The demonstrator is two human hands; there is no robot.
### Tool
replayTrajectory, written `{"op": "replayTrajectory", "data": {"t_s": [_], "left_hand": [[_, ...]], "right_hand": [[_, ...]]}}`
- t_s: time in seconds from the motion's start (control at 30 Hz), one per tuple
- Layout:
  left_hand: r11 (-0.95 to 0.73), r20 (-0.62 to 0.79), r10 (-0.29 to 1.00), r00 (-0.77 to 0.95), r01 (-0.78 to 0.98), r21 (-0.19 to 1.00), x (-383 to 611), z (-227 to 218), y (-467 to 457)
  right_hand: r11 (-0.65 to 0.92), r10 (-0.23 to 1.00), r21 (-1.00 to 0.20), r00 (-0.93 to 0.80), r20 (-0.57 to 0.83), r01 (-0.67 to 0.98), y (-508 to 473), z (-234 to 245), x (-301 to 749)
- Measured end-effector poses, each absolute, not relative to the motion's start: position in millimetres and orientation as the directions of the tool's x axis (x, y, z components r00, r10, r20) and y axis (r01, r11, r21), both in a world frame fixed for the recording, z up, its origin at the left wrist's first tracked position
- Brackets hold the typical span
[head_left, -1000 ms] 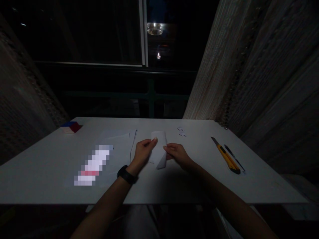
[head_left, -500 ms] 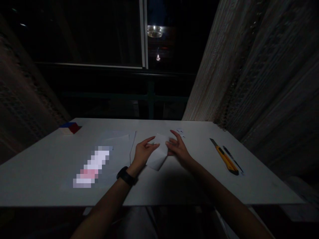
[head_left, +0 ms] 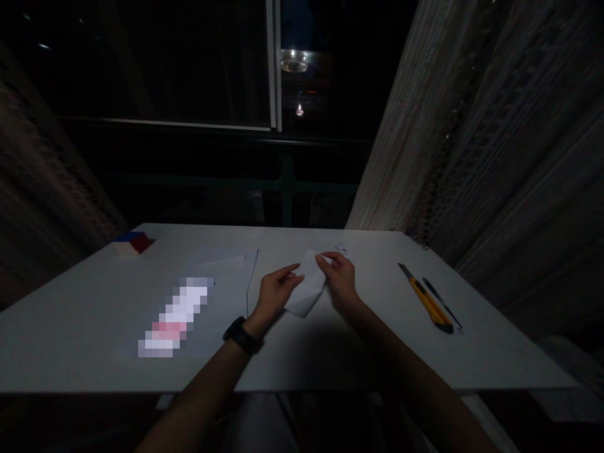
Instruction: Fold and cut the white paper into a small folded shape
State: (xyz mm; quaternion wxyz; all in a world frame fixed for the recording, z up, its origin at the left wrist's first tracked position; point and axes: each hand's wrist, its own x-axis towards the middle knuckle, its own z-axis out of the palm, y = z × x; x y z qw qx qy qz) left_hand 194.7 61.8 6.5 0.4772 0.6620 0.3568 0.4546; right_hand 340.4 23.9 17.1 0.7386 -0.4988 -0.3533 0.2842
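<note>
Left hand (head_left: pixel 276 292): your fingers lie apart, tips resting on the folded paper's (head_left: pixel 306 294) left edge.
Right hand (head_left: pixel 340 277): your thumb and forefinger pinch its far corner.
Folded paper: on the table (head_left: pixel 330 358), between your fingertips.
Change: your right fingers lay flat on it half a second ago; pressing has become a pinch.
Utility knife (head_left: pixel 427 301): well right of your right fingers.

pixelated patch (head_left: pixel 175 318) unreadable; paper scraps (head_left: pixel 341 249) too small; folded paper (head_left: pixel 309 290) partly behind right hand (head_left: pixel 340 278).

Dim, underexposed view; deep surrounding shadows.
</note>
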Motion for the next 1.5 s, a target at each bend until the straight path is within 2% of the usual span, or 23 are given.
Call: {"op": "replayTrajectory", "data": {"t_s": [0.2,0.43,0.6,0.93,1.1,1.2,1.37,1.5], "left_hand": [[-0.244,0.226,0.914,0.336,0.011,0.970,194,10,58],[-0.249,0.234,0.910,0.342,-0.001,0.969,194,13,54],[-0.279,0.256,0.901,0.350,0.016,0.960,195,11,54],[-0.313,0.283,0.893,0.350,0.034,0.949,194,16,45],[-0.235,0.224,0.899,0.377,-0.017,0.972,198,20,48],[-0.233,0.241,0.902,0.358,-0.065,0.970,205,28,54],[-0.292,0.296,0.873,0.387,-0.072,0.954,214,38,65],[-0.248,0.252,0.860,0.444,-0.069,0.966,217,34,69]], "right_hand": [[0.345,0.758,-0.939,0.596,0.265,-0.021,18,17,339],[0.369,0.766,-0.924,0.596,0.241,-0.100,17,16,341],[0.370,0.759,-0.924,0.605,0.241,-0.096,17,16,340],[0.331,0.738,-0.942,0.609,0.290,0.049,16,20,346],[0.290,0.795,-0.942,0.506,0.334,0.166,15,25,352],[0.301,0.799,-0.921,0.462,0.385,0.248,14,30,354],[0.336,0.815,-0.903,0.399,0.421,0.266,12,35,359],[0.347,0.822,-0.895,0.368,0.434,0.279,14,32,365]]}}
